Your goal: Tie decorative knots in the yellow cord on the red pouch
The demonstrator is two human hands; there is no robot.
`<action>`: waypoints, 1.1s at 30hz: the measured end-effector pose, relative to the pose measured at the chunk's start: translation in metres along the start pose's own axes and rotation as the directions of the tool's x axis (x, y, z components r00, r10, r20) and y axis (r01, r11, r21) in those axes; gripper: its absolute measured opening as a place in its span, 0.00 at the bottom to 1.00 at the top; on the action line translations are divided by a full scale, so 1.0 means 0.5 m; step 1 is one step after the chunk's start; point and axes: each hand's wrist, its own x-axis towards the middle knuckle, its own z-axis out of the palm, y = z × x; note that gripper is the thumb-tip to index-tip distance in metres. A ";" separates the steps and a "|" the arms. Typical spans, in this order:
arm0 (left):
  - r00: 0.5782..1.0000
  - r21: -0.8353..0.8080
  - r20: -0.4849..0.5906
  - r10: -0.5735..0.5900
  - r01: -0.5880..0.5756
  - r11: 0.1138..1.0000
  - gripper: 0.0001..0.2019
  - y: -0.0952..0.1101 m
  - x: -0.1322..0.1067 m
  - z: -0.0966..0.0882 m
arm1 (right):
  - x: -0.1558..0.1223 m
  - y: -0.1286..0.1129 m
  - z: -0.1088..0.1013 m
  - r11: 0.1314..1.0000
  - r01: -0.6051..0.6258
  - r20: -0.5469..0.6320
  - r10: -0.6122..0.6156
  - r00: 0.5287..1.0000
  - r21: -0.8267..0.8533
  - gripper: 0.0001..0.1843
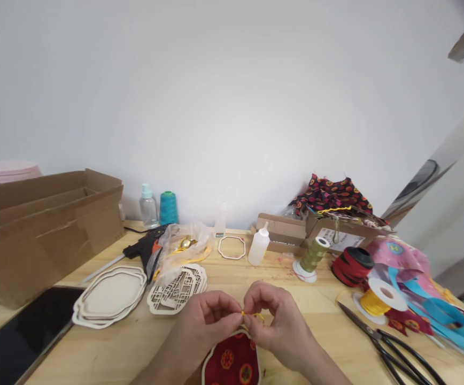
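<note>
Both of my hands meet at the front middle of the table, over a wooden frame panel (232,359) covered in dark red patterned fabric. My left hand (216,315) pinches a thin yellow cord (259,317) between thumb and forefinger. Fingertips of my right hand (274,321) are closed on the same cord, right beside the left ones, just above the panel's top edge. A small loop of cord shows by the right fingers; the rest is hidden behind the fingertips. The panel's lower part runs out of view.
At left are a phone (27,334), stacked wooden plates (111,297), lattice pieces (171,297), a glue gun (144,248) and a cardboard box (51,235). A glue bottle (258,247) stands behind my hands. Scissors (376,337) and a yellow cord spool (378,299) lie right.
</note>
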 end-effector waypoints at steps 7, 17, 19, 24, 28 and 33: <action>0.999 0.064 -0.019 0.040 -0.038 0.997 0.07 -0.003 0.002 -0.001 | 0.000 0.005 0.004 1.000 -0.009 -0.013 0.010 1.000 0.029 0.04; 0.998 0.070 -0.063 -0.005 0.009 0.997 0.08 0.004 -0.002 -0.005 | 0.002 0.006 -0.010 0.976 -0.040 0.084 0.022 0.996 0.213 0.02; 0.998 0.071 -0.057 -0.004 0.009 0.997 0.07 0.003 -0.001 -0.006 | 0.002 0.006 -0.009 0.970 -0.048 0.101 0.024 0.995 0.238 0.02; 1.000 0.056 -0.027 0.005 -0.003 0.998 0.06 -0.001 0.000 -0.007 | 0.000 0.007 -0.003 0.983 -0.029 0.057 0.019 0.998 0.183 0.02; 0.999 0.092 -0.031 0.029 -0.026 0.995 0.06 -0.011 0.000 -0.007 | -0.002 0.011 -0.001 0.995 0.024 0.034 -0.028 0.999 0.098 0.05; 1.000 0.077 -0.013 0.028 -0.027 0.997 0.06 -0.020 0.003 -0.008 | 0.001 0.010 -0.006 0.972 0.226 -0.007 -0.227 0.974 -0.069 0.08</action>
